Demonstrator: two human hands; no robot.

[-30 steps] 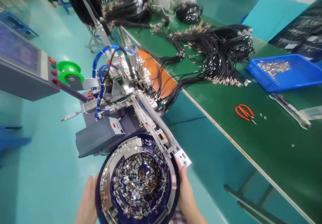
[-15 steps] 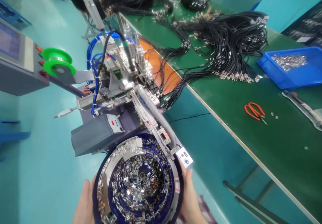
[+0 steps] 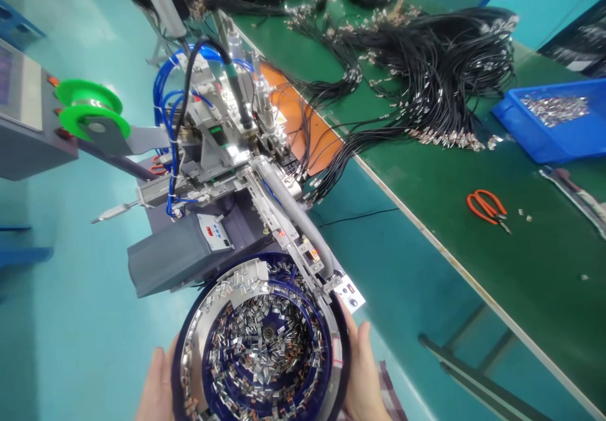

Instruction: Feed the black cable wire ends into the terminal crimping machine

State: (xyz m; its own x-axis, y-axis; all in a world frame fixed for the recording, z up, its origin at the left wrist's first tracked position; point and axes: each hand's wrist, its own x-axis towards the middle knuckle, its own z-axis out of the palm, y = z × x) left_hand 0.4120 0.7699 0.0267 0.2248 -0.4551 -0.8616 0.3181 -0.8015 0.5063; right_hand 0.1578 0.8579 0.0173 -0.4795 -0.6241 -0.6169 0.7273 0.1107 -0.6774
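A dark blue vibratory bowl feeder (image 3: 195, 345) stands at the bottom centre, with small metal connector shells (image 3: 262, 361) heaped inside and lying along its spiral track. My left hand (image 3: 156, 383) is pressed to the bowl's left side, thumb up and the other fingers largely hidden. On the opposite side, my right hand (image 3: 362, 377) grips the outer wall, thumb pointing up. Just above that hand is a small white control panel (image 3: 350, 293). A straight feed rail (image 3: 284, 231) with a grey corrugated hose runs from the bowl up to the machine (image 3: 227, 137).
A grey controller box (image 3: 175, 254) sits left of the rail, below a green spool (image 3: 92, 108). On the green table (image 3: 426, 200) lie bundles of black cables (image 3: 435, 67), orange-handled cutters (image 3: 487, 207) and a blue tray (image 3: 540, 146) of metal parts. A metal frame bar (image 3: 464, 373) crosses beneath the table.
The view has shifted slightly, so the spool sits further left and the cutters further right. Both hands stay against the bowl's sides.
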